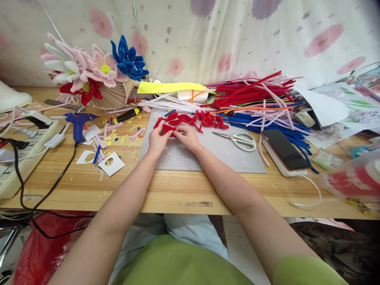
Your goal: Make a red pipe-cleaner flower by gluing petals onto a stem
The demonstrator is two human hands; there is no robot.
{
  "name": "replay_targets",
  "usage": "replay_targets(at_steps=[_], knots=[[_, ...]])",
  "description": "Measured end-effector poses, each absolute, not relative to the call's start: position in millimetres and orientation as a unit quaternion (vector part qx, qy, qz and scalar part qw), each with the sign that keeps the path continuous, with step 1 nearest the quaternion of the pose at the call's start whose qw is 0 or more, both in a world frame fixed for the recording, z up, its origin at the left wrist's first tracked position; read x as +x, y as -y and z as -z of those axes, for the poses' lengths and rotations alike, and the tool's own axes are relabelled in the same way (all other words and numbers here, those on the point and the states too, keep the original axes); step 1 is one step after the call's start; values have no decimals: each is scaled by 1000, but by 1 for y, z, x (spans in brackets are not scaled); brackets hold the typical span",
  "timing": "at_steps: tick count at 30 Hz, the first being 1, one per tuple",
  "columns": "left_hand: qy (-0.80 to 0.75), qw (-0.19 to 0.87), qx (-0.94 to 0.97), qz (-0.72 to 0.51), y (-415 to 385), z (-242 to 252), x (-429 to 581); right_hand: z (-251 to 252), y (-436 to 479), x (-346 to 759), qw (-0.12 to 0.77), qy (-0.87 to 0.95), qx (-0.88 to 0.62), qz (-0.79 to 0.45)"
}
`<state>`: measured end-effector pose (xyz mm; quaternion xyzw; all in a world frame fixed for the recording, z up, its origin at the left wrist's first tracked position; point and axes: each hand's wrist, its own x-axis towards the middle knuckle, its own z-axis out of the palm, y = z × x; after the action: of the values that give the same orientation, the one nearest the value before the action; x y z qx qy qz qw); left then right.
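Observation:
Between my fingertips is a red pipe-cleaner petal [168, 128], pinched from both sides. My left hand [158, 139] grips its left end, and my right hand [187, 137] closes on its right end. Both hands are over a grey cutting mat [184, 158]. Just beyond them lie several more bent red pipe-cleaner pieces [204, 118] in a loose row. Scissors with pale green handles [243, 141] rest on the mat to the right of my right hand, blades pointing left. My fingers hide part of the held petal.
A blue glue gun [77, 123] and a power strip [32, 146] stand left. Fuzzy flowers [102, 67] sit at the back left. Bundles of red pipe cleaners [252, 93] and blue ones [267, 123] lie behind the mat. A phone [285, 149] is at right.

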<state>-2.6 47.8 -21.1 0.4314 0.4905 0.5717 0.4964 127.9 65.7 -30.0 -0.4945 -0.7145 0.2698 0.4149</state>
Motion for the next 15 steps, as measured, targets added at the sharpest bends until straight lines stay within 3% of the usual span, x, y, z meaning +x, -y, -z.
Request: replay_targets(at_steps=[6,15], knots=[[-494,504,410,-577,-50,22,0,36,-64,124,475,699,-500,-188],[-501,496,410,-578,-47,21,5,38,-66,124,470,707,-505,-154]])
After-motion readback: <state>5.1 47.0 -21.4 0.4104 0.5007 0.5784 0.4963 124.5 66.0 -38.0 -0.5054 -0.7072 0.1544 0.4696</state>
